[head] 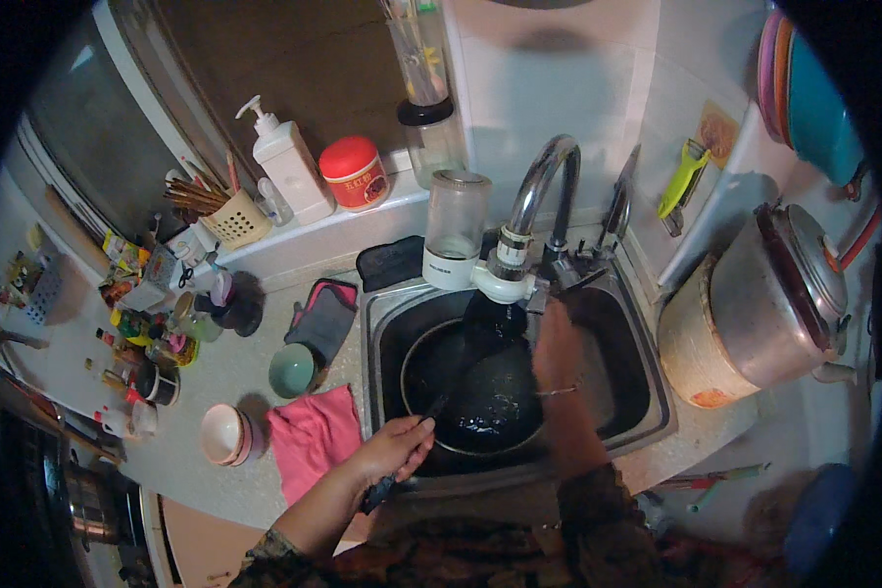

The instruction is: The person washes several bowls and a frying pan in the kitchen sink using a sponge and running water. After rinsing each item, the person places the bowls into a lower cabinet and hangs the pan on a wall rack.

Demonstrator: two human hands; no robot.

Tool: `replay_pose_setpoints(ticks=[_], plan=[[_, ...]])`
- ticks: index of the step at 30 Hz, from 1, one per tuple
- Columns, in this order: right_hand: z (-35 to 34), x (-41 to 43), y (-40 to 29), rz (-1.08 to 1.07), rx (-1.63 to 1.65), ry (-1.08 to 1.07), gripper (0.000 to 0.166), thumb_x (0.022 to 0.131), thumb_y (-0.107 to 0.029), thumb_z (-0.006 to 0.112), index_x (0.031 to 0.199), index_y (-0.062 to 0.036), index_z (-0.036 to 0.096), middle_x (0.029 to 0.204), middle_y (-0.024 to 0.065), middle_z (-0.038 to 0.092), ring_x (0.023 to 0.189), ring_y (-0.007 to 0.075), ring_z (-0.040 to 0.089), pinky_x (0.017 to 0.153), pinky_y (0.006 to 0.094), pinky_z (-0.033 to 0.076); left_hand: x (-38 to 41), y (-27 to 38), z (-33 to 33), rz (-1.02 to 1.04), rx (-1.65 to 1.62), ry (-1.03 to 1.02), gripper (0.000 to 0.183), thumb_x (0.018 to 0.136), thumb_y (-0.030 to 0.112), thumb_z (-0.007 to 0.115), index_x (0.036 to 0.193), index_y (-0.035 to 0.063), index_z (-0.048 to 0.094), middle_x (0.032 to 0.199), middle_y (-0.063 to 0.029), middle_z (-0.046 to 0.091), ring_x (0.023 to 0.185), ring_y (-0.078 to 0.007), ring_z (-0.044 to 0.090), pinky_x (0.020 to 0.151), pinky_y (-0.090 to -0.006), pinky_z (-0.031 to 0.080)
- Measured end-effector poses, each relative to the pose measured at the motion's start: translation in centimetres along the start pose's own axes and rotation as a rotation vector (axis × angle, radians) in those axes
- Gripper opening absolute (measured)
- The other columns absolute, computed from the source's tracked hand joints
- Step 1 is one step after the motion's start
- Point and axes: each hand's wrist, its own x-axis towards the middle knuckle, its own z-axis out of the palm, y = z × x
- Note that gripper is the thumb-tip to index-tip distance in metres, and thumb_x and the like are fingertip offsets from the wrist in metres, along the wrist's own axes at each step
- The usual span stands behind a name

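Observation:
My left hand grips the black handle of a dark frying pan. The pan lies tilted in the steel sink, with wet, shiny highlights inside it. Above the pan, a chrome faucet carries a white water filter, and some water shows below its outlet. My right hand reaches up over the sink to the small lever at the filter's right side. It is blurred, and its fingertips cannot be made out clearly.
Left of the sink are a pink cloth, a green bowl, stacked pale bowls and a grey-pink mitt. A large metal pot stands right. The sill holds a pump bottle and a red-lidded jar.

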Motion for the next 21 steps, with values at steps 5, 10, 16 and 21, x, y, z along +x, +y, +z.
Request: replay_pose_setpoints(ticks=[5, 10, 16, 21], plan=[[1.4, -2.9, -5.8, -0.588, -0.388, -0.067, 0.036, 0.089, -0.020, 0.049, 0.123, -0.0079, 0.052, 0.116, 0.0204, 0.053, 0.110, 0.0388, 0.046, 0.090, 0.0470, 0.037, 0.3, 0.4, 0.6, -0.022, 0.009, 0.013, 0.033, 0.097, 0.036, 0.043, 0.078, 0.0085, 0.045, 0.056, -0.0005, 0.042, 0.035, -0.0091, 0.035, 0.032, -0.0237, 0.028], [1.1, -1.0, -5.7, -0.471, -0.460, -0.174, 0.032, 0.088, -0.020, 0.050, 0.117, -0.0068, 0.054, 0.112, 0.0208, 0.056, 0.103, 0.0410, 0.051, 0.086, 0.0463, 0.042, -0.6, 1.1, 1.3, 0.045, 0.158, 0.000, 0.033, 0.097, 0.034, 0.043, 0.078, 0.0068, 0.045, 0.056, -0.0019, 0.043, 0.035, -0.0098, 0.036, 0.032, -0.0244, 0.028], [2.6, 3.0, 1.3, -0.193, -0.263, 0.134, 0.029, 0.092, -0.028, 0.044, 0.092, -0.0043, 0.060, 0.075, 0.0140, 0.061, 0.061, 0.0335, 0.057, 0.064, 0.0422, 0.048, -0.9, 0.5, 1.2, 0.099, 0.224, -0.011, 0.033, 0.098, 0.034, 0.041, 0.078, 0.0066, 0.045, 0.056, -0.0020, 0.043, 0.035, -0.0101, 0.036, 0.032, -0.0243, 0.028], [0.1, 2.0, -0.9, 0.668, 0.855, -0.054, 0.040, 0.093, -0.041, 0.045, 0.093, -0.0065, 0.064, 0.081, 0.0066, 0.062, 0.063, 0.0156, 0.054, 0.057, 0.0276, 0.044, -1.2, -0.1, -0.4, 0.064, 0.112, -0.025, 0.033, 0.097, 0.036, 0.043, 0.080, 0.0079, 0.047, 0.059, -0.0001, 0.043, 0.041, -0.0083, 0.036, 0.035, -0.0224, 0.028]])
